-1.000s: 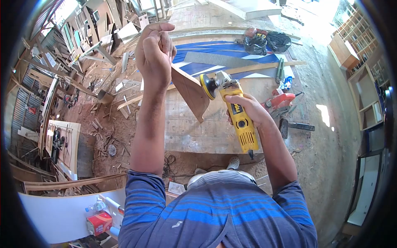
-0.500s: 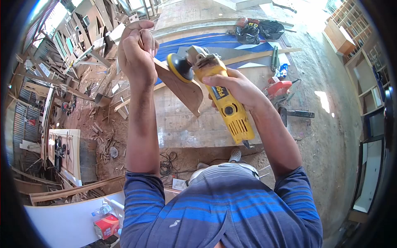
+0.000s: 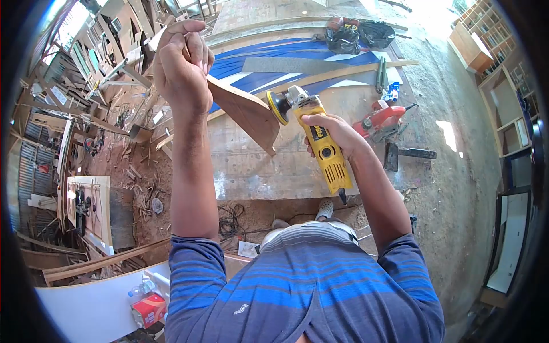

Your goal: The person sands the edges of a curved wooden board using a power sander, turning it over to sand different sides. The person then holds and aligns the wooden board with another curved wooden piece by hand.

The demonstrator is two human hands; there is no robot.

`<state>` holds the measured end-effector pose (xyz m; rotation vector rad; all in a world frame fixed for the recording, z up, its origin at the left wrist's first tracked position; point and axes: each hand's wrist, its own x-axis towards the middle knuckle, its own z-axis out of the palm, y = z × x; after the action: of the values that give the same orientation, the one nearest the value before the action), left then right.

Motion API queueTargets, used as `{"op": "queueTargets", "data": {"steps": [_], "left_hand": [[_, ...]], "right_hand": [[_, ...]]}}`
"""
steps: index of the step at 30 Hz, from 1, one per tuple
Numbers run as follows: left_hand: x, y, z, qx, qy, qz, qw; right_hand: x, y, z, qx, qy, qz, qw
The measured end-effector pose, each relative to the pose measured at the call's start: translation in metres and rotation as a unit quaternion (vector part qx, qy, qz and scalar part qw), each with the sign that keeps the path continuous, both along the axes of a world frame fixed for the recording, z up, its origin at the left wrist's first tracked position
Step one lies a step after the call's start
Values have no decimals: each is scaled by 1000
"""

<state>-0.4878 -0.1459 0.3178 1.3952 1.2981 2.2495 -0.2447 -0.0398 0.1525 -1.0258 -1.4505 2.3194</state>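
My left hand (image 3: 184, 67) is raised and closed around the upper end of a curved wooden piece (image 3: 247, 116), which slants down to the right and ends in a pointed tip. A yellow angle grinder (image 3: 327, 150) is gripped in my right hand (image 3: 338, 135), its body sloping toward me. The grinder's round black-and-yellow sanding pad (image 3: 278, 108) is at the wood's right edge; whether it touches there I cannot tell. My left fingers hide the far end of the wood.
Beneath my hands is a wooden worktable (image 3: 251, 180). On it lie blue sheeting (image 3: 229, 66), a long wood strip (image 3: 349, 72), black plastic bags (image 3: 343, 41), a red power saw (image 3: 380, 123) and a hammer (image 3: 414, 153). Wood scraps (image 3: 134, 171) litter the ground at left.
The grinder has moved right and slightly down, its pad going from the wood's upper face to its right edge. My left hand has shifted slightly left and up, exposing more wood.
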Motion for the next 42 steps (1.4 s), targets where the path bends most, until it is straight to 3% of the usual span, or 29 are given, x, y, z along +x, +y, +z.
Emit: {"op": "queueTargets", "data": {"steps": [11,20,29,36,42], "left_hand": [[4,3,0,-1,-1,5,1000],[8,4,0,0,-10,18,1000],[14,7,1,-1,3,-8,1000],[15,8,2,-6,5,-3,1000],[19,9,-1,-5,21,13,1000]], "right_hand": [[4,4,-39,-91,-2,-5,996],[3,3,-7,13,22,12,1000],[8,8,-55,-96,-17,-8,995],[12,8,-69,-161,45,7,986],[11,4,-31,-55,28,-12,998]]}}
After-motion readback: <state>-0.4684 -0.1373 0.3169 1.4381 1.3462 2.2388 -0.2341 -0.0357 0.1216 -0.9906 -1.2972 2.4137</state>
